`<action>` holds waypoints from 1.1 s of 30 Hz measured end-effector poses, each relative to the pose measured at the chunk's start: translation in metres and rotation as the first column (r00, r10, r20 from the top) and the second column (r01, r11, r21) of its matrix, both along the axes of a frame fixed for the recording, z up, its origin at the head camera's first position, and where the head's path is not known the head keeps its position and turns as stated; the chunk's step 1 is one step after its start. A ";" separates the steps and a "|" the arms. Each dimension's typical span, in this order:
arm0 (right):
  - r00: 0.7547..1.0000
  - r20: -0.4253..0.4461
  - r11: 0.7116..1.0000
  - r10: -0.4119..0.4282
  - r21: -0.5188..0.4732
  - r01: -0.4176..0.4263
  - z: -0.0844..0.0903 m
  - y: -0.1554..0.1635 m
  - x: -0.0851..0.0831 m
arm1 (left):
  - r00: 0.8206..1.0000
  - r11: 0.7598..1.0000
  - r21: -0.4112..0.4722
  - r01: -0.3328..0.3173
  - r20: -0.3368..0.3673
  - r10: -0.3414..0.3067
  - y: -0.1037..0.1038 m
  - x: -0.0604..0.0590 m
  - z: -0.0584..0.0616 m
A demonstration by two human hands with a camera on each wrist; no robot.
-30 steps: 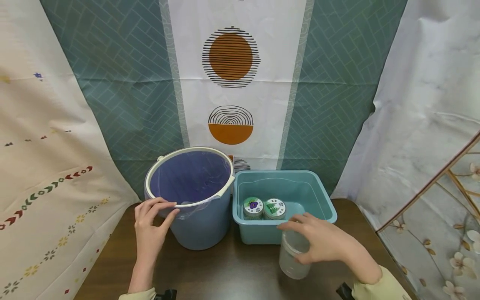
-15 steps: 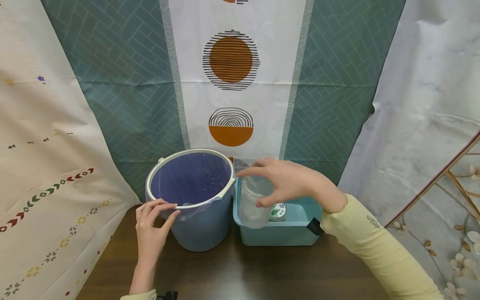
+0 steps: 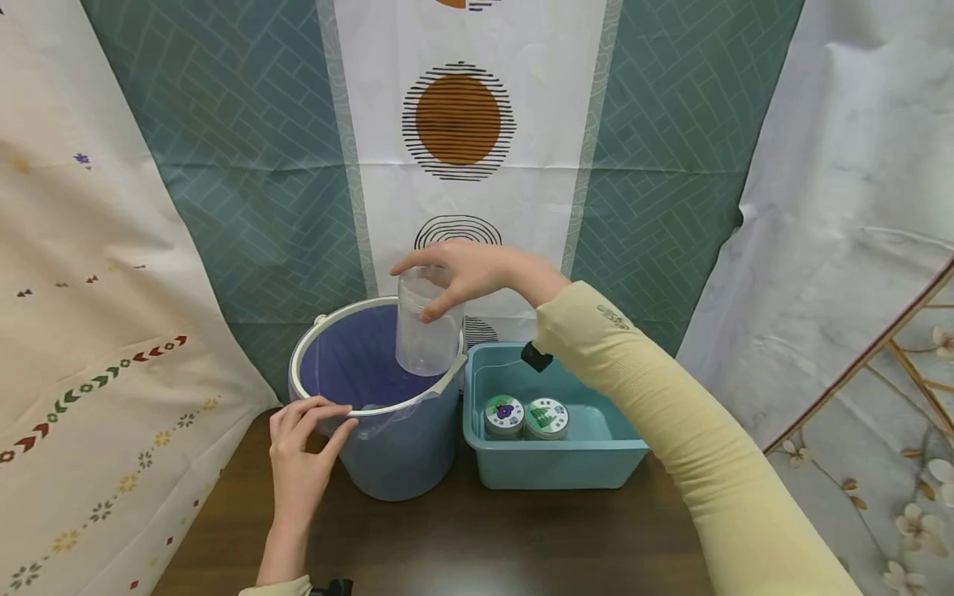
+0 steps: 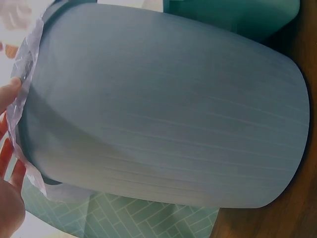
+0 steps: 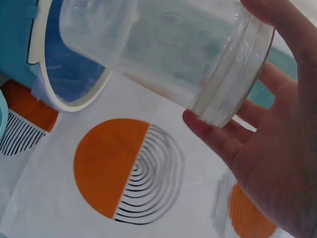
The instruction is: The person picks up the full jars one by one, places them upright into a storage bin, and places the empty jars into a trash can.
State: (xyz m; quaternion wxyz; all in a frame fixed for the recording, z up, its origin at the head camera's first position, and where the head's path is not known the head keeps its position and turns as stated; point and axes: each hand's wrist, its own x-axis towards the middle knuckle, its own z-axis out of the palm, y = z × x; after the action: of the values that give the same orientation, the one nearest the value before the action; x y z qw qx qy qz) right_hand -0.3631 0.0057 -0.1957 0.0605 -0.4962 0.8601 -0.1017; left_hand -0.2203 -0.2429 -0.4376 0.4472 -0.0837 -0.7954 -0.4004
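A blue bucket (image 3: 398,463) with a cream rim and a clear plastic liner (image 4: 25,74) stands on the table. My left hand (image 3: 301,443) pinches the front of its rim and liner between fingers and thumb. Over the right part of the bucket's mouth, my right hand (image 3: 480,269) grips a clear plastic jar (image 3: 426,339) near its top end. The right wrist view shows finger and thumb on either side of the jar's wide ridged end (image 5: 235,74), and its see-through body looks bare inside.
Right of the bucket stands a teal plastic tub (image 3: 559,468). Inside it are two small jars, one with a purple-flower lid (image 3: 504,410) and one with a green-leaf lid (image 3: 547,415). A patterned cloth (image 3: 648,165) hangs behind the brown table (image 3: 462,530).
My right hand has lifted the clear jar from the table in front of the tub, carrying it leftward across the tub to above the bucket. My left hand has stayed at the rim.
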 end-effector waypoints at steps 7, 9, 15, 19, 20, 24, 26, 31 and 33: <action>0.997 0.027 0.997 -0.072 0.008 0.072 -0.016 -0.031 -0.027 | 1.000 1.000 0.000 0.002 0.012 -0.002 -0.002 0.000 -0.002; 0.997 0.026 0.997 -0.076 0.009 0.076 -0.023 -0.037 -0.032 | 1.000 1.000 -0.007 0.007 -0.013 -0.007 -0.001 -0.001 -0.001; 0.982 0.079 0.985 -0.169 0.027 0.168 -0.041 -0.045 -0.038 | 0.996 1.000 -0.018 0.017 -0.084 -0.018 0.000 -0.002 0.000; 0.974 0.091 0.978 -0.210 0.021 0.208 -0.049 -0.046 -0.042 | 0.996 1.000 -0.015 0.016 -0.087 -0.017 0.001 -0.001 0.000; 0.973 0.090 0.977 -0.213 0.019 0.212 -0.051 -0.046 -0.043 | 0.996 1.000 -0.015 0.016 -0.082 -0.017 0.000 -0.001 0.000; 0.972 0.079 0.975 -0.221 0.023 0.220 -0.052 -0.045 -0.045 | 0.999 1.000 -0.015 0.018 -0.042 -0.019 -0.001 -0.001 0.001; 0.971 0.080 0.975 -0.223 0.023 0.222 -0.052 -0.044 -0.045 | 0.999 1.000 -0.015 0.019 -0.036 -0.020 -0.002 -0.001 0.000; 0.971 0.089 0.975 -0.223 0.018 0.222 -0.054 -0.045 -0.046 | 0.998 1.000 -0.018 0.017 -0.056 -0.018 -0.002 -0.001 0.000; 0.971 0.091 0.975 -0.222 0.017 0.221 -0.054 -0.046 -0.046 | 0.999 1.000 -0.014 0.014 -0.041 -0.014 -0.002 -0.001 0.000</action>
State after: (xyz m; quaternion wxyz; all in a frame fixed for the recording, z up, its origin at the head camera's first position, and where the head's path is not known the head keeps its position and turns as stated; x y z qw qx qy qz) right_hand -0.4093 -0.0402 -0.2501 0.0902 -0.3917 0.9067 -0.1277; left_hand -0.2208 -0.2447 -0.4372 0.4602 -0.1007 -0.7882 -0.3961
